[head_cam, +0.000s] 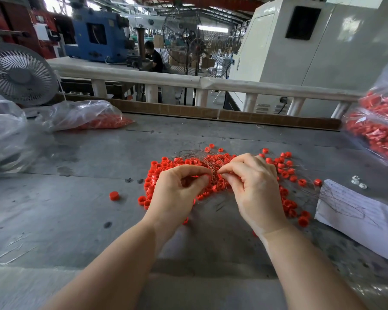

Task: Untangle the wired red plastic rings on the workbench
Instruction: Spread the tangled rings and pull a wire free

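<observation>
A factory floor: blue machine [99, 34], big pedestal fan [186, 44], steel roof trusses [211, 7], worn workbench [76, 198]

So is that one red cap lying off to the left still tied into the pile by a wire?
No, the lone red cap sits apart on the bare workbench, left of the tangled rings, with no wire visibly reaching it.
</observation>
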Demonstrator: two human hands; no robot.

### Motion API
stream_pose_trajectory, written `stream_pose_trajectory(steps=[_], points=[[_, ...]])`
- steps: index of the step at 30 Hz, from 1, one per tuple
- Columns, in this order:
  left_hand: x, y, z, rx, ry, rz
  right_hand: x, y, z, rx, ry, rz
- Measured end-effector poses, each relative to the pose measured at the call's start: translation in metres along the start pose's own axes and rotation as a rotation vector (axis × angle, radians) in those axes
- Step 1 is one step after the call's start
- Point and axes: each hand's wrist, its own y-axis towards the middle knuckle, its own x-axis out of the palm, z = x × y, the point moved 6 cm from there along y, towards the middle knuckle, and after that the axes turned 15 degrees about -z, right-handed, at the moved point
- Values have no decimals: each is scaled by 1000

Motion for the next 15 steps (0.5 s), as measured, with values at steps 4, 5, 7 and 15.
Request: stream_pose_trajectory(steps=[4,5,7,15], points=[[0,1,-6,-37,-340,-23,-6,0,3,21,67,66],[0,1,-6,-39,-389,-32,-7,0,3,17,81,73],[0,1,-6,-39,-455,-43,-8,1,2,0,94,80],[7,2,-6,-85,-687,-98,-12,1,-3,-44,162,134]])
